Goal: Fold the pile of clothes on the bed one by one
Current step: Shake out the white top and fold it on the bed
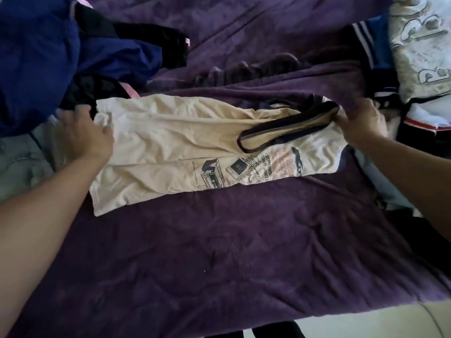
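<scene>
Since the purple bed blanket [219,264] is taking up everything nearest the camera, the cream t-shirt [170,137] is lying on it just beyond, folded into a long strip with its print showing along the near edge. Left hand [83,132] is resting over the hem end, thumb on top, too blurry to say if it's gripping. Right hand [361,120] is pinching the dark-trimmed collar end. Further back, a blue and black clothes pile [48,50] is sitting left, stacked clothes [419,57] right.
</scene>
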`<move>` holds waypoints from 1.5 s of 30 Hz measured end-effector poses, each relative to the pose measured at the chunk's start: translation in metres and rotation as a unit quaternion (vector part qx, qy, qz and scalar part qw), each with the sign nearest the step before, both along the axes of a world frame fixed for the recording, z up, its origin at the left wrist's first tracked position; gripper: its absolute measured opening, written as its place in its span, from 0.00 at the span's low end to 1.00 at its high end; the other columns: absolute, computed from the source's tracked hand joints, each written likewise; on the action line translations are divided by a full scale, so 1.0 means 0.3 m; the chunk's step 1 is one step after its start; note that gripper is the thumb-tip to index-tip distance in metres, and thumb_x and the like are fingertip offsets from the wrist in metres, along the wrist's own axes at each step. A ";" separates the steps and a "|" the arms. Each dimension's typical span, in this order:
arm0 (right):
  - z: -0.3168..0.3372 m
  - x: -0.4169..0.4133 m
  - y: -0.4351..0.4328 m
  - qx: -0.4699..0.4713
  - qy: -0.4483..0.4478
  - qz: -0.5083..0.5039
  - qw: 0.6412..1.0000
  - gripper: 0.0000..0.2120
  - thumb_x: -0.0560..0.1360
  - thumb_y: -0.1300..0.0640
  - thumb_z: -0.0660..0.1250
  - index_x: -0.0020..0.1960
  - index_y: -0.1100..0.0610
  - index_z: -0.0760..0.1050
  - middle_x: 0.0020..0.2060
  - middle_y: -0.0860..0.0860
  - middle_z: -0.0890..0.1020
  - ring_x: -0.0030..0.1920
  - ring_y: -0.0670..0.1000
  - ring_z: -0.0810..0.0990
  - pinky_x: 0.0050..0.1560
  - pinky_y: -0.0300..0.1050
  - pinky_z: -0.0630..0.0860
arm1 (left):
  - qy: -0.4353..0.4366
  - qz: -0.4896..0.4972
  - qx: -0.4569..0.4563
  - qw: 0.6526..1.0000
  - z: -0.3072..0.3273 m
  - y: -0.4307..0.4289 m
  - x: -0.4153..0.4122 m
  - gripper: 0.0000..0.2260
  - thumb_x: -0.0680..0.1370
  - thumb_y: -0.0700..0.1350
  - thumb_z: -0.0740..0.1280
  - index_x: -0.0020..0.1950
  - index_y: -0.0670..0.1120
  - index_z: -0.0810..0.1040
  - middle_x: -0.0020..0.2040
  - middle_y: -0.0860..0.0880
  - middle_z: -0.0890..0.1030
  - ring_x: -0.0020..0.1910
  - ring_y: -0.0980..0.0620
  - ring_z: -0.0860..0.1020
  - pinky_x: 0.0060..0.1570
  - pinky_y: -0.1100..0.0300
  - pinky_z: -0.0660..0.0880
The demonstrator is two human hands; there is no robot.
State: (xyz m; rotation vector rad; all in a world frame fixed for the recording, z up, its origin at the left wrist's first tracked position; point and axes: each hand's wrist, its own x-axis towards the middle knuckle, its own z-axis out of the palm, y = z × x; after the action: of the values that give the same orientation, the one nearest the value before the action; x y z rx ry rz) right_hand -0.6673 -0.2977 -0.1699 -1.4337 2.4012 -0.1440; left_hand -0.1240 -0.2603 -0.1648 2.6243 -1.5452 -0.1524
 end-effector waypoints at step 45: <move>0.195 0.893 0.053 0.052 -0.363 0.052 0.929 0.17 0.68 0.49 0.73 0.52 0.51 0.72 0.45 0.51 0.83 0.43 0.53 0.84 0.39 0.54 0.83 | 0.257 -0.100 -0.038 0.961 -0.090 0.276 -0.056 0.13 0.76 0.35 0.63 0.59 0.41 0.79 0.56 0.44 0.78 0.55 0.46 0.77 0.55 0.56 0.73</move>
State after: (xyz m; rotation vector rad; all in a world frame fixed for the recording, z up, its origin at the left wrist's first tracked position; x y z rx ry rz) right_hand -0.3993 -0.2818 -0.1114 -1.1781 1.6970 -0.4295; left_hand -0.1407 -0.1776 -0.1917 2.1237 -1.5689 -0.7088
